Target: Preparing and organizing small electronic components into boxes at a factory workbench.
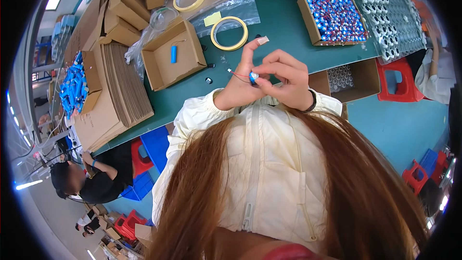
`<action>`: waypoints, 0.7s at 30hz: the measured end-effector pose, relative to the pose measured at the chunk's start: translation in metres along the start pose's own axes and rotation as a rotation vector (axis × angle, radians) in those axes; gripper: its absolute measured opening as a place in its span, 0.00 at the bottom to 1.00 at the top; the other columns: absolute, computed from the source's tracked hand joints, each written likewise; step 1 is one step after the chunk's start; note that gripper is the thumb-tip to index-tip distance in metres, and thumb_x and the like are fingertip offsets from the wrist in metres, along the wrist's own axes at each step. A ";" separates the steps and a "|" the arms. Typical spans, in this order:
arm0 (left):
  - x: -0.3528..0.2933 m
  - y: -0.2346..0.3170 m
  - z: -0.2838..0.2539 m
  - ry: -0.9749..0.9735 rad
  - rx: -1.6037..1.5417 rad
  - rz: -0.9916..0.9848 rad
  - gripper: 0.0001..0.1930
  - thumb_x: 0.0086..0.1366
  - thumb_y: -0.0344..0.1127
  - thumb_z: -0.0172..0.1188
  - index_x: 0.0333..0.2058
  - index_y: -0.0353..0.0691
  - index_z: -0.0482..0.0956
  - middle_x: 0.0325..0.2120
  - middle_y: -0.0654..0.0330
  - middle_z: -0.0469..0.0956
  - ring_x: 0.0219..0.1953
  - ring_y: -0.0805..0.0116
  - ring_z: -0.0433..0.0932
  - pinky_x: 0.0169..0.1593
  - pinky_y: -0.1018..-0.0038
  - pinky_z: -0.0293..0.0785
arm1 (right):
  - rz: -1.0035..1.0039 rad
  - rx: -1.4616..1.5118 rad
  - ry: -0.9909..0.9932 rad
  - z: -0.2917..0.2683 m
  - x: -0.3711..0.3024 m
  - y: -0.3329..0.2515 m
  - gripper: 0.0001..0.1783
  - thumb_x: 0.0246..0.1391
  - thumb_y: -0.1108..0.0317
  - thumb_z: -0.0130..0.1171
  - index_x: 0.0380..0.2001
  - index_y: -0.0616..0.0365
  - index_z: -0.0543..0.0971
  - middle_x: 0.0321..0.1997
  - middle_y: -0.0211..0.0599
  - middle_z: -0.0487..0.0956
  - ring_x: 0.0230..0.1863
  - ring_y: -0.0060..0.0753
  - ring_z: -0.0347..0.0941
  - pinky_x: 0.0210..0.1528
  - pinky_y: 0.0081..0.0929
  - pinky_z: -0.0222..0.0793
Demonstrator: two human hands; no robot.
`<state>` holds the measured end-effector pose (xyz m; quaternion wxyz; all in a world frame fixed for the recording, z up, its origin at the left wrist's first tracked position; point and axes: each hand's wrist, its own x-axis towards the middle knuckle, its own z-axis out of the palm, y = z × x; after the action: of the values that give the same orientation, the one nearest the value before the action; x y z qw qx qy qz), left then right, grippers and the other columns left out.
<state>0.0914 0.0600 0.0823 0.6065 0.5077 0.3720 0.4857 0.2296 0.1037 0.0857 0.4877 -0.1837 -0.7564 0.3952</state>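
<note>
Both hands, left hand (239, 84) and right hand (285, 83), grip a small blue cell (253, 76), fingers mostly hiding it.

Cardboard boxes across a green table.

An open brown box (171, 58) left of centre holds one blue cylinder (173, 54). A second open box (332, 14) at the upper right is full of blue cells. A third (79, 89) at the far left holds more, beside a stack of flat cartons (122, 84). Folded boxes (120, 9) sit at the top left.
</note>
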 end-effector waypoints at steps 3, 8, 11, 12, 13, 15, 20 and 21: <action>-0.005 -0.003 -0.008 0.096 0.098 0.026 0.40 0.47 0.18 0.52 0.58 0.44 0.44 0.20 0.70 0.63 0.22 0.85 0.60 0.25 0.86 0.56 | 0.018 -0.035 -0.013 0.004 0.003 0.004 0.17 0.30 0.80 0.64 0.31 0.59 0.79 0.29 0.30 0.72 0.16 0.12 0.54 0.15 0.12 0.45; -0.023 0.007 -0.037 0.435 0.298 0.127 0.40 0.47 0.15 0.50 0.58 0.42 0.43 0.12 0.72 0.59 0.16 0.86 0.58 0.21 0.87 0.52 | 0.156 -0.062 -0.027 0.001 0.001 -0.008 0.18 0.32 0.79 0.65 0.33 0.59 0.79 0.31 0.30 0.73 0.16 0.12 0.52 0.15 0.12 0.45; -0.031 0.012 -0.085 0.682 0.750 0.243 0.40 0.47 0.18 0.54 0.58 0.42 0.44 0.13 0.67 0.62 0.17 0.78 0.62 0.22 0.82 0.58 | 0.234 -0.044 0.038 -0.002 0.000 -0.005 0.16 0.36 0.81 0.62 0.34 0.63 0.78 0.33 0.33 0.72 0.17 0.11 0.51 0.18 0.10 0.47; -0.036 0.015 -0.099 0.734 0.853 0.214 0.40 0.47 0.19 0.56 0.58 0.42 0.45 0.13 0.65 0.63 0.17 0.75 0.63 0.22 0.80 0.60 | 0.222 -0.039 0.028 -0.003 0.000 -0.005 0.16 0.36 0.81 0.62 0.34 0.63 0.78 0.33 0.33 0.72 0.17 0.11 0.51 0.18 0.10 0.47; -0.041 0.027 -0.102 0.779 0.971 0.042 0.43 0.46 0.25 0.63 0.57 0.42 0.45 0.15 0.57 0.69 0.19 0.64 0.71 0.25 0.74 0.66 | 0.227 -0.019 0.051 -0.004 0.000 -0.003 0.15 0.38 0.81 0.61 0.35 0.64 0.77 0.33 0.34 0.72 0.17 0.11 0.52 0.19 0.10 0.47; -0.046 0.025 -0.120 0.787 1.043 -0.023 0.44 0.45 0.28 0.65 0.57 0.42 0.45 0.17 0.54 0.72 0.22 0.61 0.73 0.27 0.72 0.68 | 0.274 0.024 0.063 -0.005 -0.001 0.001 0.14 0.41 0.83 0.58 0.36 0.68 0.76 0.35 0.37 0.71 0.20 0.12 0.53 0.22 0.10 0.50; -0.058 0.019 -0.148 0.779 1.265 0.010 0.45 0.42 0.35 0.69 0.58 0.41 0.52 0.26 0.48 0.76 0.28 0.56 0.77 0.34 0.69 0.72 | 0.270 0.074 0.097 -0.009 -0.002 0.003 0.13 0.44 0.82 0.56 0.37 0.69 0.75 0.36 0.37 0.70 0.22 0.12 0.55 0.25 0.09 0.52; -0.060 0.016 -0.151 0.783 1.265 0.011 0.45 0.42 0.35 0.69 0.58 0.41 0.52 0.26 0.48 0.76 0.28 0.56 0.77 0.34 0.69 0.72 | 0.290 0.083 0.113 -0.010 -0.002 0.002 0.12 0.44 0.82 0.56 0.37 0.69 0.75 0.36 0.36 0.70 0.22 0.12 0.55 0.26 0.09 0.53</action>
<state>-0.0700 0.0407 0.0644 0.0190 0.5516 0.7670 0.3271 0.2388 0.1083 0.0850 0.4746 -0.2928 -0.6763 0.4813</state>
